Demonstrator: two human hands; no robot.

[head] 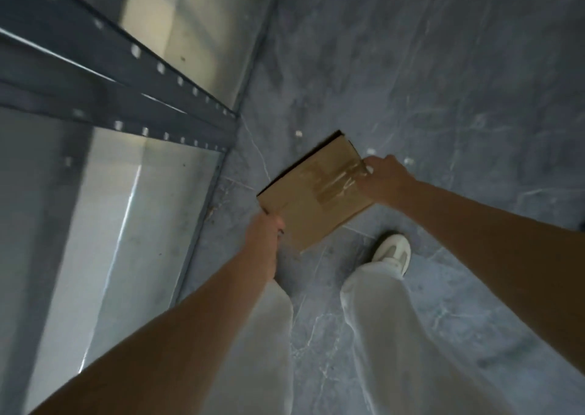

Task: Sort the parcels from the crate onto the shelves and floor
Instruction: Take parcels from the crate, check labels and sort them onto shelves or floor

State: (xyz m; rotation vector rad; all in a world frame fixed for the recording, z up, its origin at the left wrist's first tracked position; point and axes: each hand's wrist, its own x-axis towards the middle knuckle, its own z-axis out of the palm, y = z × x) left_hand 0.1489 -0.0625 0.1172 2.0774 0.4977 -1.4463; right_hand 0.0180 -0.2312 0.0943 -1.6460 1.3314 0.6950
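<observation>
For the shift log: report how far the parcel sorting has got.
Done: no placed parcel shows on the shelves or floor. In hand: both the left hand and right hand grip one taped cardboard parcel over the floor. Left: setting it down; the crate is out of view, so the rest is unknown.

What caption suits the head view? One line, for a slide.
Taped cardboard parcel gripped by left hand and right hand over the grey floor, beside the metal shelves.

head cam: worn on person's head | faced steeply down | took in floor (443, 66), metal shelves (133, 193) at left, both forearms, legs | close range, wide-angle
</observation>
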